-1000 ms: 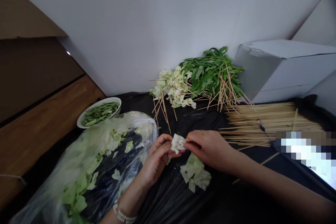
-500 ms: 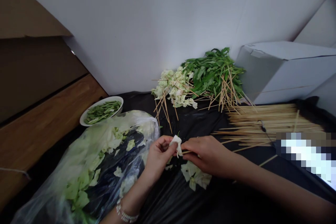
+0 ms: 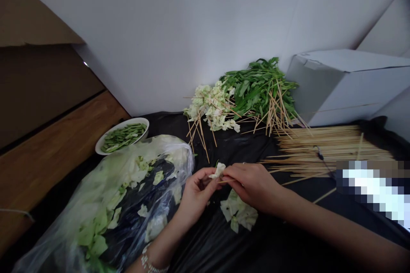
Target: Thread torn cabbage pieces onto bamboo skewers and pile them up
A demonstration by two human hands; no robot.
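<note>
My left hand is closed on a pale piece of cabbage leaf, thumb and fingers pinching its near side. Fingertips of my right hand meet it from the right, closed on a thin bamboo skewer. Only a short length of that skewer shows between the hands, just below the leaf. Below my right hand lies a small heap of cabbage leaves on the black plastic sheet. To the left, a clear plastic bag spreads open with torn cabbage pieces in it.
A white bowl of cut green beans stands at the back left. By the wall lie skewered cabbage and skewered leafy greens. Many loose skewers lie at right, before a white box. A cardboard box stands far left.
The cabbage piece has turned and tipped to the right between my fingers. My right hand has drawn in against it, and the skewer now lies lower, across the left thumb tip.
</note>
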